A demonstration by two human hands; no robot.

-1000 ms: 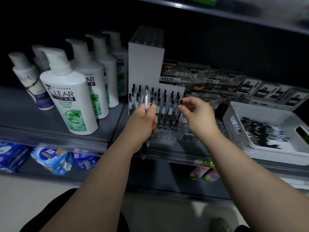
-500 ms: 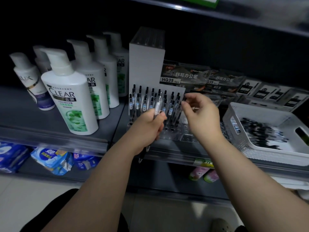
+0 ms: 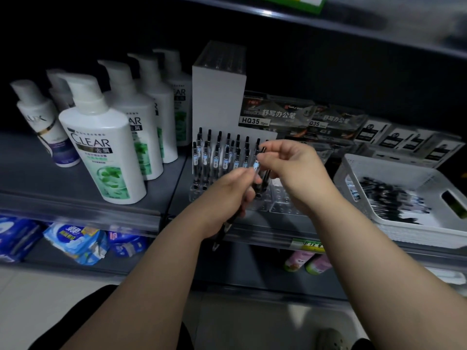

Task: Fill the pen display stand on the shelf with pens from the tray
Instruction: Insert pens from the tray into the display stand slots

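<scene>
A clear click pen (image 3: 256, 164) is gripped mid-barrel by the left hand (image 3: 227, 195), looks like so it can be passed across. Its long axis is tilted, with the tip out below the fist toward the person. The clicker end is up-right, pinched by the right hand (image 3: 293, 170). The pen display stand (image 3: 280, 205) is found just beyond both hands, and the tray (image 3: 394, 231) off right of the right hand.

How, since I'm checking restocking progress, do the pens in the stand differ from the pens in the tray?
The stand pens stand upright in neat rows; the tray pens lie flat in a loose heap. Stand pens sit slotted apart; tray pens overlap. Both look black-tipped.
</scene>
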